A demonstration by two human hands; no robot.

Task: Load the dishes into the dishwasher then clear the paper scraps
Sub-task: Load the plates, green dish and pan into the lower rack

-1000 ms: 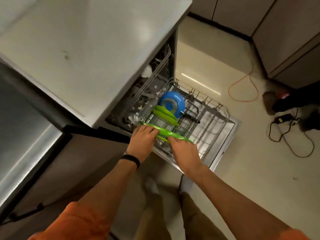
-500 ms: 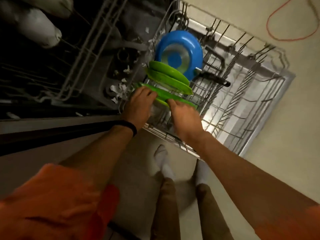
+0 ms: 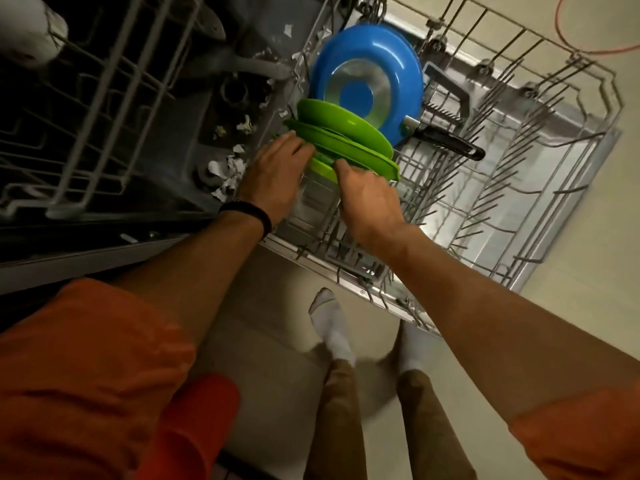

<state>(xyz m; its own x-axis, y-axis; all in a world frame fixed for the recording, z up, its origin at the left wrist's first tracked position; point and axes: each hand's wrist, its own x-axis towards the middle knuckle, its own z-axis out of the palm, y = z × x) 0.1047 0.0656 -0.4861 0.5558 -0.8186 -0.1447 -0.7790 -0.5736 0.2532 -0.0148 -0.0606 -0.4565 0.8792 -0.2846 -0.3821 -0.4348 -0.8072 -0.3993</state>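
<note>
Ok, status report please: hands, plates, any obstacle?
Left hand, right hand grip front green plate in rack. Blue pan behind. Paper scraps on tub floor, nothing blocking.

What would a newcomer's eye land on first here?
Probably the bright blue frying pan with a black handle, standing on edge in the pulled-out grey wire dishwasher rack, with lime-green plastic plates lined up before it. Next, the left hand and right hand gripping the nearest green plate by its rim. Then the torn white paper scraps littering the dark dishwasher floor, left of the left hand.
</note>
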